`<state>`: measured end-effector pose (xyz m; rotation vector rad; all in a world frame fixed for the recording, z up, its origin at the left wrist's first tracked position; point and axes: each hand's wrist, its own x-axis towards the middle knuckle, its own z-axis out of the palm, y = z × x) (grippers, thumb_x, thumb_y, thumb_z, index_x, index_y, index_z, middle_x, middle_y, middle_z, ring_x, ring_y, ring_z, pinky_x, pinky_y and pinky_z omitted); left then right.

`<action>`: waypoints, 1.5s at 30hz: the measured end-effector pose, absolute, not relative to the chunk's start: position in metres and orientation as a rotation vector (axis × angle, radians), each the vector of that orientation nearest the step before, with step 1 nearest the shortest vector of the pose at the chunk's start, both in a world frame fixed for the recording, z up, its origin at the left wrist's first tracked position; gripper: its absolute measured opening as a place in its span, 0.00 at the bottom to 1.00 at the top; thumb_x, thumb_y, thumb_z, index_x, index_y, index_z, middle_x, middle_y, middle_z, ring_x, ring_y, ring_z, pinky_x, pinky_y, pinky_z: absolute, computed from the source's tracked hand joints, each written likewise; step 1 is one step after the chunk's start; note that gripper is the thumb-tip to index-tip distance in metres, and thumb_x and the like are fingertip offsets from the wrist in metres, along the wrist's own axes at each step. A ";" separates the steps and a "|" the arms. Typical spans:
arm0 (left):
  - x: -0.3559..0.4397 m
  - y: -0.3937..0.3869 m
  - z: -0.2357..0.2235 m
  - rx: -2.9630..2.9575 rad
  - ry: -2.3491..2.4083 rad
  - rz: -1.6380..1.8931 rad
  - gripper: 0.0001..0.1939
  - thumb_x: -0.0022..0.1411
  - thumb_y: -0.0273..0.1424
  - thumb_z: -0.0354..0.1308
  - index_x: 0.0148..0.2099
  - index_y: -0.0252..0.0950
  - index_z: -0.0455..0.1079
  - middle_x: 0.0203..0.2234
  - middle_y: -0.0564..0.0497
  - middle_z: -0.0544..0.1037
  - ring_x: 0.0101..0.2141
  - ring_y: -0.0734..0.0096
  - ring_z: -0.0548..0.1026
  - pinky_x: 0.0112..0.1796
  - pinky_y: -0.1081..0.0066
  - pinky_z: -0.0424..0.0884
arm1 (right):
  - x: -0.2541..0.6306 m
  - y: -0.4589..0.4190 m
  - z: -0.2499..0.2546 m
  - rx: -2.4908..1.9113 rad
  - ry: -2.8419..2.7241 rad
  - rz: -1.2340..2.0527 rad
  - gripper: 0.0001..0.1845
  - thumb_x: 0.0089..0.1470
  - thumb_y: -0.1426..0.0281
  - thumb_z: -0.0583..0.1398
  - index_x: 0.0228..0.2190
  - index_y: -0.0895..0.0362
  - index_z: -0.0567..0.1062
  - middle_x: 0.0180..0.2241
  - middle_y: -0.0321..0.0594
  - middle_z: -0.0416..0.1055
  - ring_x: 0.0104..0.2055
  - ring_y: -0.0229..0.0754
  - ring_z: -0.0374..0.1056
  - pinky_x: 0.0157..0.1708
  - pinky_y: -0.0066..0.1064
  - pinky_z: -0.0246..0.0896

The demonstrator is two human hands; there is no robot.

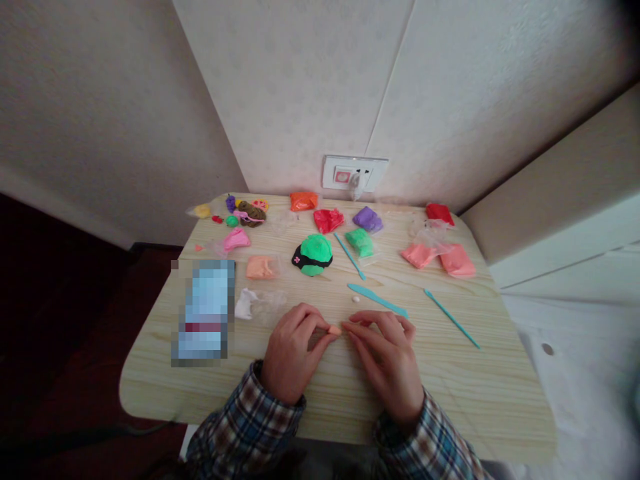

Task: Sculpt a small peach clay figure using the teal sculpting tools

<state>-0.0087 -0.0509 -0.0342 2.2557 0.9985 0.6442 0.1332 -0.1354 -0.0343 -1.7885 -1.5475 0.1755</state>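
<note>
My left hand [293,353] and my right hand [387,357] rest on the wooden table [450,387], fingertips meeting. Between them they pinch a small peach-coloured lump of clay [334,330]. Both hands have curled fingers. Just beyond the fingertips lie a tiny white ball of clay [356,300] and a teal plastic knife tool [377,300]. A green clay cap with a black brim [313,254] stands further back at the centre.
Bags of clay are spread over the back of the table: orange [304,201], red [328,219], purple [367,219], green [360,242], pink [440,257], peach [260,267], white [246,303]. Two thin teal sticks [451,319] [349,256]. A blurred packet [204,312] lies left. A wall socket [354,173] is behind.
</note>
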 end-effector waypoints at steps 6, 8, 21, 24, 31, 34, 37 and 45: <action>-0.007 -0.052 -0.035 2.283 1.013 0.627 0.05 0.56 0.27 0.62 0.30 0.35 0.67 0.30 0.50 0.73 0.34 0.65 0.72 0.36 0.65 0.70 | 0.127 -0.146 -0.033 -1.819 -1.602 0.265 0.15 0.58 0.74 0.55 0.44 0.49 0.74 0.41 0.38 0.73 0.43 0.42 0.66 0.47 0.42 0.47; -0.007 -0.052 -0.035 2.273 1.023 0.627 0.06 0.55 0.26 0.62 0.30 0.35 0.67 0.30 0.51 0.72 0.34 0.65 0.72 0.36 0.65 0.70 | 0.127 -0.148 -0.033 -1.822 -1.620 0.263 0.16 0.58 0.74 0.54 0.46 0.49 0.73 0.43 0.39 0.72 0.44 0.43 0.66 0.47 0.42 0.47; -0.013 -0.045 -0.032 2.186 0.899 0.613 0.05 0.53 0.25 0.64 0.32 0.36 0.70 0.31 0.51 0.72 0.35 0.67 0.73 0.37 0.68 0.71 | 0.129 -0.147 -0.033 -1.847 -1.594 0.224 0.18 0.56 0.76 0.53 0.45 0.50 0.73 0.46 0.41 0.70 0.45 0.45 0.66 0.47 0.43 0.51; -0.011 -0.046 -0.032 2.182 0.921 0.596 0.05 0.54 0.26 0.64 0.35 0.35 0.71 0.32 0.50 0.72 0.35 0.66 0.72 0.37 0.67 0.71 | 0.130 -0.147 -0.033 -1.831 -1.608 0.233 0.18 0.56 0.77 0.53 0.45 0.51 0.73 0.46 0.41 0.69 0.46 0.44 0.65 0.47 0.43 0.50; -0.011 -0.046 -0.032 2.214 0.893 0.620 0.03 0.56 0.26 0.62 0.34 0.37 0.72 0.32 0.50 0.72 0.37 0.66 0.72 0.39 0.66 0.71 | 0.130 -0.147 -0.033 -1.837 -1.608 0.225 0.19 0.56 0.77 0.53 0.46 0.50 0.72 0.46 0.41 0.69 0.46 0.45 0.65 0.47 0.43 0.51; -0.011 -0.046 -0.031 2.222 0.892 0.614 0.02 0.56 0.27 0.62 0.33 0.37 0.72 0.32 0.50 0.73 0.36 0.66 0.73 0.38 0.66 0.71 | 0.130 -0.148 -0.034 -1.817 -1.631 0.243 0.20 0.55 0.78 0.53 0.46 0.50 0.72 0.46 0.40 0.69 0.46 0.44 0.65 0.47 0.43 0.51; -0.010 -0.047 -0.031 2.214 0.902 0.609 0.02 0.56 0.26 0.62 0.33 0.36 0.72 0.32 0.50 0.73 0.37 0.65 0.73 0.39 0.66 0.71 | 0.130 -0.148 -0.034 -1.814 -1.623 0.248 0.20 0.56 0.78 0.53 0.47 0.50 0.72 0.46 0.41 0.68 0.46 0.44 0.65 0.48 0.43 0.51; -0.010 -0.047 -0.032 2.208 0.889 0.601 0.01 0.58 0.28 0.61 0.34 0.36 0.73 0.33 0.49 0.73 0.37 0.65 0.73 0.39 0.65 0.71 | 0.130 -0.146 -0.034 -1.825 -1.651 0.287 0.19 0.56 0.76 0.53 0.47 0.51 0.72 0.48 0.42 0.67 0.50 0.46 0.63 0.49 0.43 0.50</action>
